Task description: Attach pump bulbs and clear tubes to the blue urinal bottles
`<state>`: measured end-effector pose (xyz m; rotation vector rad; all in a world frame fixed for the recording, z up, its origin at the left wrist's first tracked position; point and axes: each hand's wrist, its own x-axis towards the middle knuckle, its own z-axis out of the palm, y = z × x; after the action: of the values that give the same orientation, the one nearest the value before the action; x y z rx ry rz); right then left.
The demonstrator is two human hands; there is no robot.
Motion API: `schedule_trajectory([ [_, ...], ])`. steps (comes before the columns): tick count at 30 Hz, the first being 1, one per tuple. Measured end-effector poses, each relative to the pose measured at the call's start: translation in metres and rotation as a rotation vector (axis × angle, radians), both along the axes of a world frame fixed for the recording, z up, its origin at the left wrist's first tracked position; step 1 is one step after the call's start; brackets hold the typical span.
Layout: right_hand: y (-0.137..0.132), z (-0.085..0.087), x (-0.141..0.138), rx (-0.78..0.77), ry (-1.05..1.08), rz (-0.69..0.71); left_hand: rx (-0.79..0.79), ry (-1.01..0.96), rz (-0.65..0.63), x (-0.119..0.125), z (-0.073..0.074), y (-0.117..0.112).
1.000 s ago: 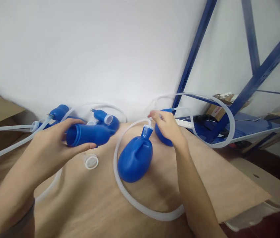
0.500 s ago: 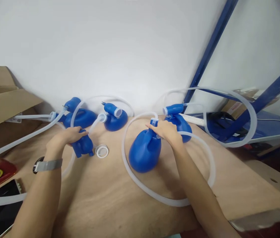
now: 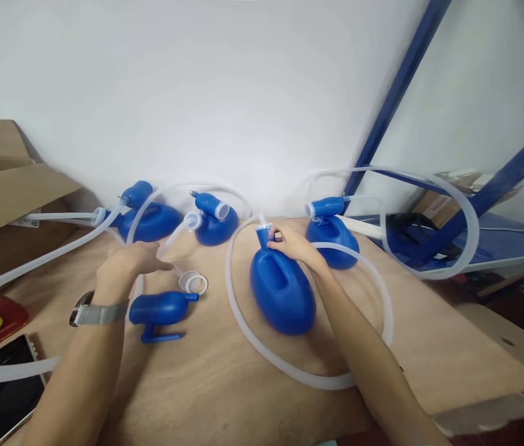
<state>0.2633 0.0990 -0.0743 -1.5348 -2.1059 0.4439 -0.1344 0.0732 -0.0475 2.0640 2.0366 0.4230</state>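
Note:
My right hand [image 3: 293, 243] grips the neck of a blue plastic bottle [image 3: 283, 291] with a moulded handle. The bottle lies tilted on the table, a white tube fitting at its mouth. Over the table at left, my left hand [image 3: 134, 263] has its fingers stretched to the right, apart from the blue part below. That blue hollow part [image 3: 160, 308] lies on its side, with a ribbed nozzle and a bent arm. White ring-shaped caps [image 3: 193, 282] lie just right of my left fingertips. A clear hose [image 3: 285, 370] loops round the bottle.
Several other blue bottles with hoses, among them one at the back middle [image 3: 215, 226] and one at the right [image 3: 333, 241], stand along the wall. A cardboard box [image 3: 15, 198] and a dark tablet-like device [image 3: 6, 390] are at left. A blue metal rack [image 3: 396, 93] rises at right.
My left hand has let go of the blue part, which now lies nearer me and turned. The right-hand bottle has turned, its mouth further left and its base further right.

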Motion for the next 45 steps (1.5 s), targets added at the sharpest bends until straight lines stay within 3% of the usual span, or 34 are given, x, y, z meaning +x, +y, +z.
schedule_trajectory([
  [3, -0.007, 0.002, -0.013, -0.022, 0.028, 0.039, -0.022, 0.320, -0.005, 0.034, 0.011, -0.015],
  [5, -0.014, 0.004, -0.022, -0.020, 0.033, 0.045, 0.087, 0.337, -0.155, 0.066, 0.012, -0.020],
  [7, -0.024, 0.007, -0.028, -0.014, 0.038, 0.061, 0.285, 0.285, -0.398, 0.100, 0.004, -0.020],
  [9, -0.034, 0.008, -0.031, -0.019, 0.040, 0.116, 0.467, 0.232, -0.521, 0.130, -0.010, -0.017],
  [11, -0.044, 0.008, -0.031, -0.010, 0.041, 0.183, 0.531, 0.173, -0.572, 0.154, -0.024, -0.013],
  [15, -0.053, 0.006, -0.026, -0.031, 0.106, 0.209, 0.464, 0.054, -0.532, 0.182, -0.044, -0.008],
  [20, -0.046, 0.005, -0.023, -0.143, 0.191, 0.299, 0.429, -0.030, -0.421, 0.188, -0.051, -0.003],
  [26, -0.038, 0.010, -0.017, -0.296, 0.310, 0.518, 0.392, -0.210, -0.281, 0.168, -0.051, 0.023],
  [29, -0.036, 0.012, -0.009, -0.318, 0.247, 0.553, 0.408, -0.243, -0.254, 0.154, -0.049, 0.032],
  [32, -0.038, 0.015, -0.001, -0.255, 0.066, 0.507, 0.413, -0.241, -0.209, 0.143, -0.040, 0.026],
  [34, -0.040, 0.016, 0.002, -0.173, -0.089, 0.480, 0.340, -0.239, -0.285, 0.140, -0.028, 0.015],
  [38, -0.043, 0.012, -0.003, -0.094, -0.232, 0.436, 0.121, -0.311, -0.613, 0.148, -0.007, -0.013],
  [45, -0.045, 0.008, -0.013, 0.016, -0.238, 0.421, 0.144, -0.301, -0.762, 0.158, -0.015, -0.024],
])
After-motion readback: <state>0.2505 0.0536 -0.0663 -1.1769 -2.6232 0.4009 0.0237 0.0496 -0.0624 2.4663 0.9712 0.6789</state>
